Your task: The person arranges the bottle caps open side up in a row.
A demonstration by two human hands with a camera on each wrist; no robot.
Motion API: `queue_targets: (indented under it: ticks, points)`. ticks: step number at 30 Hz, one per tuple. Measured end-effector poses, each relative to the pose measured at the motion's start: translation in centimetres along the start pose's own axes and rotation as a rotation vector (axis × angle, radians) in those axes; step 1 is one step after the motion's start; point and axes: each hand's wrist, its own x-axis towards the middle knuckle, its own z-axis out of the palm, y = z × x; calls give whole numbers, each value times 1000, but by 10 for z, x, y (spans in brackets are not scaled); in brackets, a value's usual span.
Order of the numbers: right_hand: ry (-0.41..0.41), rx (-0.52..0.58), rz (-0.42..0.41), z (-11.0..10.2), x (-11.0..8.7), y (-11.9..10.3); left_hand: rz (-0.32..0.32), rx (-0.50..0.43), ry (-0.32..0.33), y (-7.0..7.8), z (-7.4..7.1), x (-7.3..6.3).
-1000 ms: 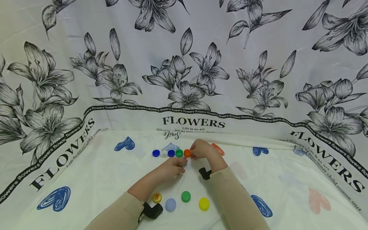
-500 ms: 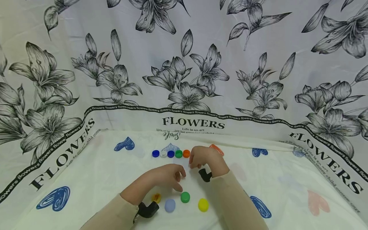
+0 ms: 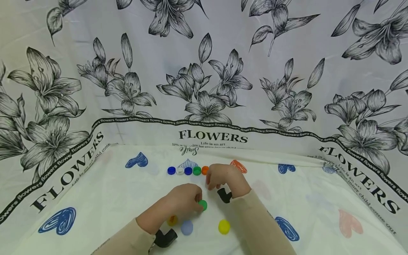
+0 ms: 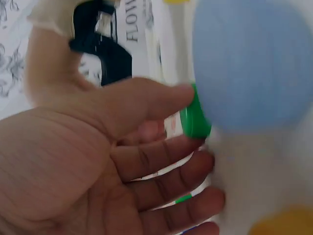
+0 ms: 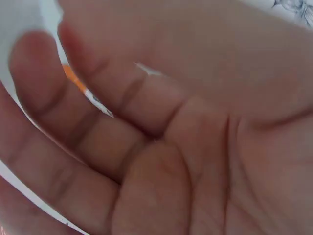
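In the head view, my left hand (image 3: 185, 196) pinches a green bottle cap (image 3: 203, 205) between thumb and index finger; the left wrist view shows this green cap (image 4: 195, 119) at the fingertips. My right hand (image 3: 224, 175) hovers with loosely bent fingers and holds nothing, just right of an orange cap (image 3: 204, 170). That cap ends a row running left through a second green cap (image 3: 197, 170), a blue cap (image 3: 188, 170), a clear cap (image 3: 180, 170) and another blue cap (image 3: 171, 170).
Nearer me lie a light blue cap (image 3: 187, 227), a bright yellow cap (image 3: 224, 226) and a printed yellow cap (image 3: 172, 220), partly behind my left wrist. A pale cloth (image 3: 105, 198) with printed hearts covers the surface. Behind it hangs a flowered curtain (image 3: 143, 134).
Both hands have left the orange cap at the row's end. My left hand came back, took the near green cap and shifted it forward. My right hand drew back slightly.
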Motion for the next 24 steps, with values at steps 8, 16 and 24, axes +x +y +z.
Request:
queue_targets:
  ticks: [8, 16, 24]
  points:
    - [38, -103, -79, 32, 10, -27, -105, 29, 75, -24, -21, 6]
    - [109, -46, -153, 41, 21, -39, -75, -1, -22, -44, -46, 5]
    - [131, 38, -255, 47, 31, -43, -102, -52, -54, -70, -63, 2]
